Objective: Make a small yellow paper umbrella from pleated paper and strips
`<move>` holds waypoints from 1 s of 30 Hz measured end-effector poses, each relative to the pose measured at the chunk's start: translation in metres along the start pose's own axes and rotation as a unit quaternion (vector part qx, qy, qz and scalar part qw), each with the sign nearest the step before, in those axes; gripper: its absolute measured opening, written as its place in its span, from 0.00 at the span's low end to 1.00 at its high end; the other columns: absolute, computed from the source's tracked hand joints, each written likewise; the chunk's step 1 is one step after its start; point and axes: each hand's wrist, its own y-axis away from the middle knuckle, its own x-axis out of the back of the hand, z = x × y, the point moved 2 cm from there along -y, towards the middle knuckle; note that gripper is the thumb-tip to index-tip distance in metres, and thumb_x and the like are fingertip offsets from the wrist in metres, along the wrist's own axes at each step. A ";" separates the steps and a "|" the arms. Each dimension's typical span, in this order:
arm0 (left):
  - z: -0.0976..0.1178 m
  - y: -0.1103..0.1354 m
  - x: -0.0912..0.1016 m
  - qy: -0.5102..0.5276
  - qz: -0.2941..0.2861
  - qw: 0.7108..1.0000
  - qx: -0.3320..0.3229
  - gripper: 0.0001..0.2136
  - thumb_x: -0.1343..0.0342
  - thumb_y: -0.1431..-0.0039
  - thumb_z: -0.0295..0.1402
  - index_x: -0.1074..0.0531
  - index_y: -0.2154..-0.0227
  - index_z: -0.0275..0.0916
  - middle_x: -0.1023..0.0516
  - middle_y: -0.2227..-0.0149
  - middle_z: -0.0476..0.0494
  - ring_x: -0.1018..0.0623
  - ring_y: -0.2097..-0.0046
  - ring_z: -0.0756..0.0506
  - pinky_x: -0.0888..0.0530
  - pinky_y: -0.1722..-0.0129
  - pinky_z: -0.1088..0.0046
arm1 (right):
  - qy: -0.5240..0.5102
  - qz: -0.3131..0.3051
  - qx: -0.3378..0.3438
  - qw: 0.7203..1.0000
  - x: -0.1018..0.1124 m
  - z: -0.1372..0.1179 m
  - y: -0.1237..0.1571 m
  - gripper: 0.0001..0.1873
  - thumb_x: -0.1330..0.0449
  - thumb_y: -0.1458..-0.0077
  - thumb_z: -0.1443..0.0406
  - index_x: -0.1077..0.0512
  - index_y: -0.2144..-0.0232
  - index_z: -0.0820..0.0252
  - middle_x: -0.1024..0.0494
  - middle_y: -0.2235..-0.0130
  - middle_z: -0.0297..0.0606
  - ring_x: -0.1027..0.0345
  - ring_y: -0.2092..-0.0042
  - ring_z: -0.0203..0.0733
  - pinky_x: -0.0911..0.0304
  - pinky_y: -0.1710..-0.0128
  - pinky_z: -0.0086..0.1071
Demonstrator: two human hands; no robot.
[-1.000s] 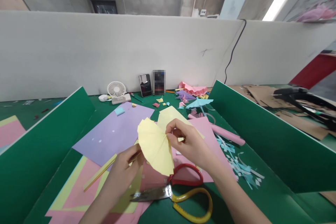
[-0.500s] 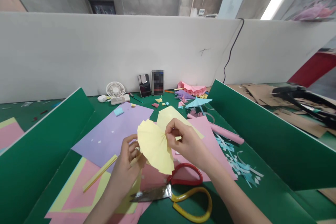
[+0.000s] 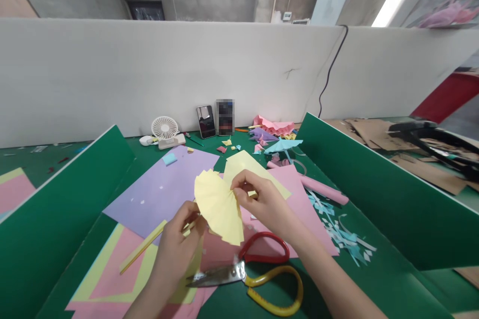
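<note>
A pale yellow pleated paper fan [image 3: 219,204] is held up between both hands above the green table [image 3: 337,279]. My right hand [image 3: 262,204] pinches its right edge where the folds meet. My left hand [image 3: 179,246] is closed behind the fan's lower left, fingers on a thin yellow paper stick [image 3: 144,245] that runs out to the left. Scissors [image 3: 254,274] with one red and one yellow handle loop lie just below the fan.
Lilac [image 3: 164,184], pink [image 3: 295,199] and yellow sheets cover the table. Green dividers stand at left [image 3: 63,209] and right [image 3: 374,194]. A small fan [image 3: 165,127], a phone [image 3: 207,121], paper umbrellas [image 3: 282,145], a pink roll [image 3: 324,191] and blue scraps [image 3: 344,239] lie around.
The fan has shifted slightly left and down. My left hand's fingers rose toward it and then closed again behind it. My right hand followed the fan leftward.
</note>
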 end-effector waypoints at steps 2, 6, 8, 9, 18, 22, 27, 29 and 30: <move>0.000 0.001 -0.002 0.025 -0.001 1.000 0.013 0.08 0.51 0.47 0.37 0.32 0.68 0.41 0.26 0.65 0.46 0.28 0.57 0.43 0.30 0.64 0.72 | 0.000 0.001 0.001 1.000 -0.001 0.000 -0.001 0.08 0.51 0.51 0.74 0.37 0.74 0.58 0.33 0.72 0.30 0.39 0.71 0.32 0.46 0.76 0.24; 0.001 0.002 -0.004 0.055 0.013 0.998 0.024 0.15 0.50 0.49 0.40 0.33 0.58 0.41 0.26 0.57 0.43 0.29 0.52 0.41 0.30 0.61 0.71 | -0.024 -0.006 -0.015 1.000 0.000 -0.003 0.000 0.05 0.50 0.47 0.69 0.34 0.70 0.57 0.30 0.68 0.34 0.37 0.67 0.35 0.44 0.74 0.26; 0.001 0.002 -0.005 0.063 0.022 0.997 0.028 0.17 0.49 0.50 0.40 0.33 0.57 0.41 0.26 0.56 0.42 0.29 0.52 0.41 0.29 0.60 0.71 | -0.049 -0.010 -0.025 0.998 0.002 -0.005 0.001 0.05 0.49 0.47 0.66 0.34 0.66 0.56 0.31 0.66 0.34 0.37 0.67 0.36 0.43 0.72 0.27; 0.001 0.002 -0.005 0.067 0.028 0.997 0.031 0.18 0.48 0.51 0.39 0.33 0.57 0.40 0.26 0.56 0.42 0.28 0.53 0.41 0.29 0.60 0.71 | -0.063 -0.010 -0.028 0.998 0.003 -0.006 0.002 0.06 0.49 0.47 0.66 0.35 0.65 0.56 0.32 0.66 0.34 0.38 0.67 0.35 0.44 0.72 0.27; -0.004 0.000 -0.001 0.079 0.066 0.991 0.082 0.12 0.47 0.56 0.31 0.32 0.65 0.41 0.28 0.75 0.52 0.29 0.74 0.49 0.32 0.77 0.77 | -0.114 0.053 -0.037 0.991 0.010 -0.008 0.003 0.12 0.58 0.42 0.66 0.38 0.74 0.58 0.40 0.74 0.30 0.50 0.77 0.31 0.49 0.77 0.28; -0.002 0.002 -0.001 0.086 0.071 0.988 0.106 0.02 0.50 0.54 0.32 0.35 0.77 0.40 0.41 0.84 0.57 0.38 0.81 0.53 0.38 0.82 0.79 | -0.069 0.042 -0.060 0.995 0.010 -0.015 0.003 0.13 0.54 0.44 0.67 0.30 0.67 0.61 0.41 0.79 0.28 0.49 0.78 0.32 0.51 0.78 0.28; 0.003 0.004 -0.003 0.081 0.072 0.989 0.099 0.02 0.50 0.54 0.32 0.35 0.76 0.40 0.40 0.84 0.56 0.38 0.80 0.52 0.38 0.81 0.78 | -0.101 0.041 -0.054 0.993 0.010 -0.017 0.004 0.14 0.56 0.42 0.67 0.35 0.57 0.63 0.39 0.81 0.27 0.44 0.77 0.33 0.48 0.76 0.28; 0.002 0.004 -0.003 0.070 0.072 0.990 0.097 0.04 0.49 0.55 0.32 0.33 0.73 0.40 0.37 0.84 0.56 0.36 0.80 0.51 0.36 0.81 0.77 | -0.129 0.023 -0.054 0.990 0.008 -0.016 0.005 0.08 0.56 0.41 0.66 0.38 0.63 0.60 0.38 0.82 0.26 0.43 0.77 0.33 0.47 0.76 0.28; 0.001 0.004 -0.002 0.067 0.070 0.991 0.094 0.06 0.49 0.55 0.32 0.33 0.71 0.40 0.35 0.83 0.55 0.35 0.80 0.51 0.35 0.80 0.77 | -0.137 0.012 -0.055 0.989 0.007 -0.015 0.005 0.05 0.56 0.41 0.66 0.40 0.66 0.58 0.36 0.81 0.26 0.43 0.78 0.32 0.47 0.76 0.28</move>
